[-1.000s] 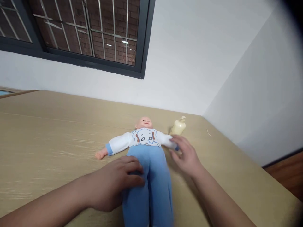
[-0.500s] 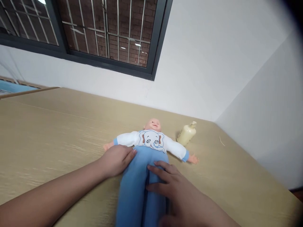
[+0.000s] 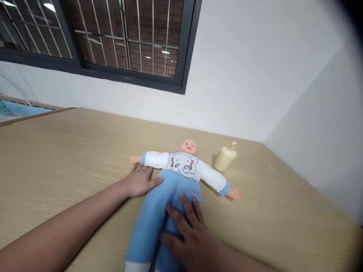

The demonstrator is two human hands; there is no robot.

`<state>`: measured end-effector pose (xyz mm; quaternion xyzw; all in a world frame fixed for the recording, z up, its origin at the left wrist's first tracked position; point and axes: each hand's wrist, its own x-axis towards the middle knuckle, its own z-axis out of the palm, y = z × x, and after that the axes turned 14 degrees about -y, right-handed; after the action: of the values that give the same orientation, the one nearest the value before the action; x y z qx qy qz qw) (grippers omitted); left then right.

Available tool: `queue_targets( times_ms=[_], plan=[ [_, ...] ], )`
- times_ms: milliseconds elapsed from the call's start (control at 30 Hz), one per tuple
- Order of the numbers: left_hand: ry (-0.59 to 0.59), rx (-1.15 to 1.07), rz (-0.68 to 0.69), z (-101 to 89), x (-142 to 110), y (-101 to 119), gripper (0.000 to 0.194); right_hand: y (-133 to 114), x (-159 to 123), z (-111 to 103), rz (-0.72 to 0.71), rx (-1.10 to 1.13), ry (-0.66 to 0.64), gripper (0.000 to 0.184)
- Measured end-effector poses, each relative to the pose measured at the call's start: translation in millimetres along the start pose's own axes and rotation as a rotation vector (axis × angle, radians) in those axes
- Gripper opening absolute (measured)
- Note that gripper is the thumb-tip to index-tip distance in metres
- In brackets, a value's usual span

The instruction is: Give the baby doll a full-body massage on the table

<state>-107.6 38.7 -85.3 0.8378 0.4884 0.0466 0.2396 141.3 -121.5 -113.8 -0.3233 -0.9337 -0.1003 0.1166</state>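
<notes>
A baby doll [image 3: 184, 166] lies on its back on the wooden table [image 3: 85, 158], head toward the wall and arms spread. It wears a white top with an elephant print and blue trousers [image 3: 147, 223]. Beside the doll's hip, my left hand [image 3: 140, 181] rests with its fingers out on the tabletop under the doll's arm and its thumb on the trousers. My right hand [image 3: 190, 234] lies with spread fingers over the doll's leg on the right. White cuffs show at the trouser ends, by the bottom edge.
A cream pump bottle [image 3: 226, 158] stands to the right of the doll's head. Farther right lies a thin pale strip [image 3: 271, 165]. A white wall and a barred window [image 3: 127, 37] rise behind the table. Something light blue [image 3: 25, 108] shows beyond the table's left end.
My left hand's fingers have opened out onto the table, below the doll's arm. My right hand has shifted left and down the leg. The doll's legs now slant farther left.
</notes>
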Motion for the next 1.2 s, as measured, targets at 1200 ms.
queue_targets(
  times_ms=[1200],
  plan=[
    [0.379,-1.583,0.081,4.3,34.3,3.3,0.032,5.4,8.2,-40.8,0.059,0.14,0.12,0.045]
  ],
)
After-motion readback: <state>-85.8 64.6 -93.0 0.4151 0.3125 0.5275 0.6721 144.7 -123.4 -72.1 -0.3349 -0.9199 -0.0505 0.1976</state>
